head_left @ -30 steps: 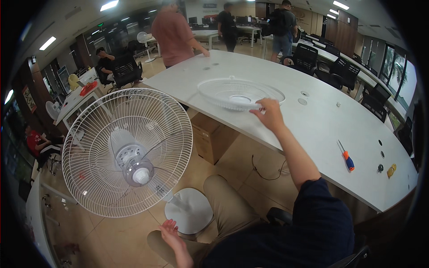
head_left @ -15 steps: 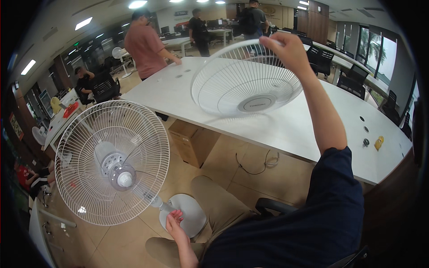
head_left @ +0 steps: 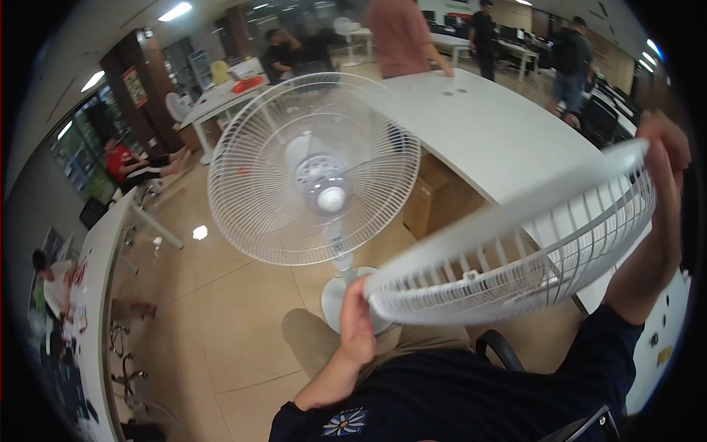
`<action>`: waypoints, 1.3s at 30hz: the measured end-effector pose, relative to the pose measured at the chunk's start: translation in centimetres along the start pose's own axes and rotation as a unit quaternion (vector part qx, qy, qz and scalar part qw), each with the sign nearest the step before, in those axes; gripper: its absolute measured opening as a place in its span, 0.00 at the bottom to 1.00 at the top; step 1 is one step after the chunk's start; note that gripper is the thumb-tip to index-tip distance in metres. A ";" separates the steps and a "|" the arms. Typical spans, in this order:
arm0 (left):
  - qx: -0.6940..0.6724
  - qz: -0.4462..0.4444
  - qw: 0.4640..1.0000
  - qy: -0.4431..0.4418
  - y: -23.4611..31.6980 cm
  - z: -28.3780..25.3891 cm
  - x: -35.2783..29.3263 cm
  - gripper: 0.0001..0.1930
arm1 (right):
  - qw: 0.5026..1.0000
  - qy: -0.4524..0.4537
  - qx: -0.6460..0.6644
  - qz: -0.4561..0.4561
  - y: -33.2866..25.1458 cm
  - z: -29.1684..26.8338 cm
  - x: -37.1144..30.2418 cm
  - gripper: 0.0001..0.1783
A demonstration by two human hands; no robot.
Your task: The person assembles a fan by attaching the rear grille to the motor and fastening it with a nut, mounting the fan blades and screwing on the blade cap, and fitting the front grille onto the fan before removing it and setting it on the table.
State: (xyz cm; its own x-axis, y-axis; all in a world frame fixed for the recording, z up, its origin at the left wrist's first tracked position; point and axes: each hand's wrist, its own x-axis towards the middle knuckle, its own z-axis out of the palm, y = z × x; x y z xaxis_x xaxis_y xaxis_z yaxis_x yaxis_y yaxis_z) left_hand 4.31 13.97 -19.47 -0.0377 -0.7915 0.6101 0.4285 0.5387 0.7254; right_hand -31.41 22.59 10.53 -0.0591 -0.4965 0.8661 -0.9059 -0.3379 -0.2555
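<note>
A white front fan grille [head_left: 508, 243] is held tilted across my lap, its rim toward me. My left hand [head_left: 357, 324] grips the rim at its left end. At the other end, my right hand [head_left: 666, 151] closes round the rim, somewhat blurred. Ahead of me stands a white pedestal fan [head_left: 315, 169], with its rear wire grille, clear blades and pale centre hub exposed. Its round base [head_left: 345, 302] rests on the floor near my knees, partly hidden by my left hand and the held grille.
A white table [head_left: 501, 132] stretches along the right, with a cardboard box [head_left: 434, 195] beneath it. A person in a pink shirt [head_left: 401, 37] stands at its far side. Another white desk [head_left: 110, 280] runs along the left, with people seated beyond.
The front grille has come off the table toward me and tipped over. My left hand has moved from beside the fan's pole onto its rim. The view has swung left.
</note>
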 end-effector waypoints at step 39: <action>0.045 0.012 0.937 0.347 7.8 -14.0 7.0 0.32 | 0.779 -0.076 0.601 0.161 8.3 38.6 -16.4 0.46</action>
State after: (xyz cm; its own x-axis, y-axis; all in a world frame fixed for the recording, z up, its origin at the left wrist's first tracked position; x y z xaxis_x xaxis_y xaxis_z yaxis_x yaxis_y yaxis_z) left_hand 20.06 8.57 -14.03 0.5809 -0.7587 0.2950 0.3418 0.5563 0.7574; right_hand -21.78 -2.98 -22.38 -0.0687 -0.7687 0.6360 0.1981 -0.6353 -0.7464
